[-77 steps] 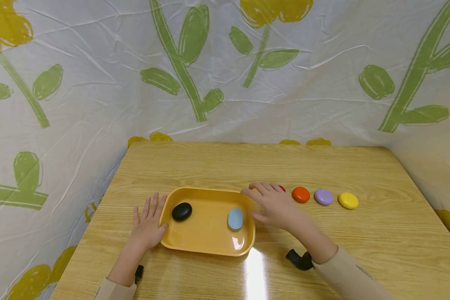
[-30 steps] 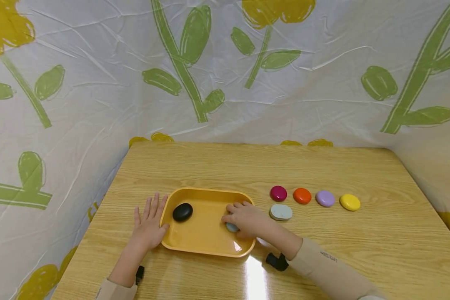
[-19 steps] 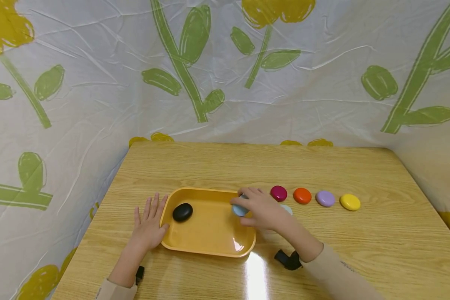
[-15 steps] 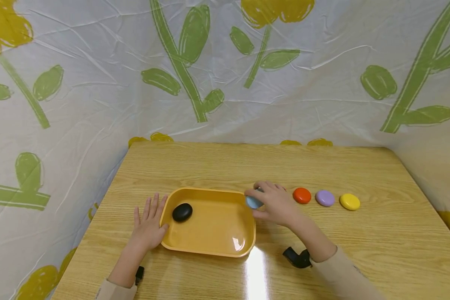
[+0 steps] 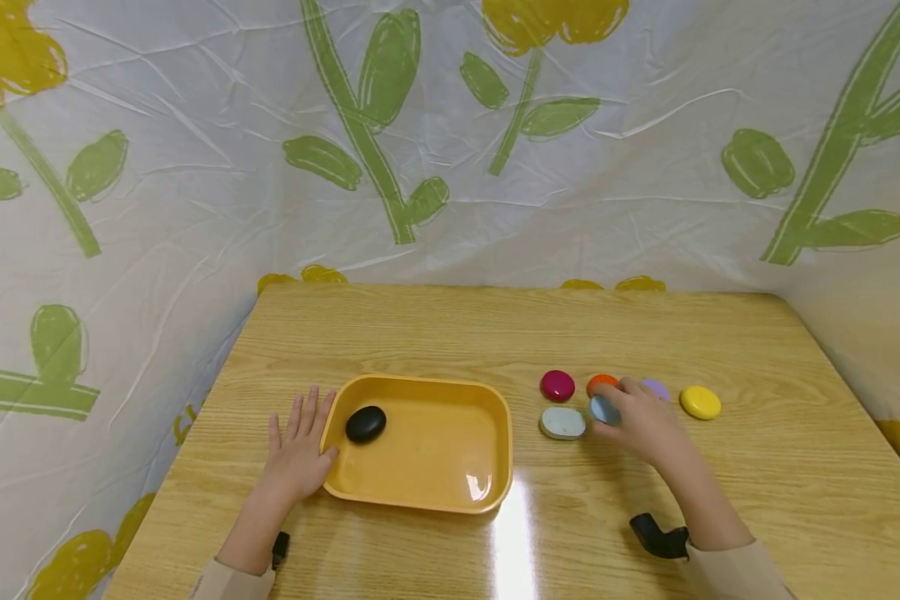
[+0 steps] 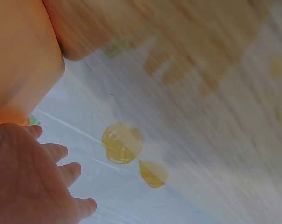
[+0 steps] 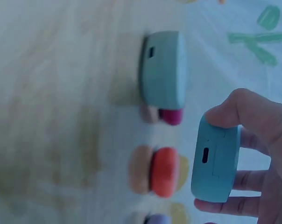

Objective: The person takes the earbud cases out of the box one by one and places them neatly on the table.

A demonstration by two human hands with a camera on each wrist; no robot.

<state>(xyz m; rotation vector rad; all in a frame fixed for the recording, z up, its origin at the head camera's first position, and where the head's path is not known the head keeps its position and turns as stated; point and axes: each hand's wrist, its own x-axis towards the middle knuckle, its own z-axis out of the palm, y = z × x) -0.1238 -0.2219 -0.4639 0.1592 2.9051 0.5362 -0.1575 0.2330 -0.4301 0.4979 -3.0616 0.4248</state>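
My right hand [image 5: 643, 423] holds a light blue earbud case [image 5: 604, 409] over the table, right of the tray. In the right wrist view, thumb and fingers pinch the blue case [image 7: 215, 163], a dark port slot showing on its side; it hangs off the tabletop. Beside it on the table lies a pale grey-green case [image 5: 562, 423] of similar shape. My left hand [image 5: 297, 457] lies with fingers spread along the left side of the orange tray [image 5: 420, 507], thumb at the rim. A black oval pebble-like thing [image 5: 365, 425] sits in the tray's left part.
Behind the cases runs a row of round glossy pebble-like pieces: magenta [image 5: 557, 386], red-orange [image 5: 602, 383], purple [image 5: 656, 388] and yellow [image 5: 700, 402]. The right hand partly covers the red-orange and purple ones. A flower-printed sheet [image 5: 450, 233] hangs around the wooden table [image 5: 390, 325].
My right hand reached into the tray, took hold of the blue case, lifted it over the right rim and carried it rightward past the pale case. My left hand stayed in place.
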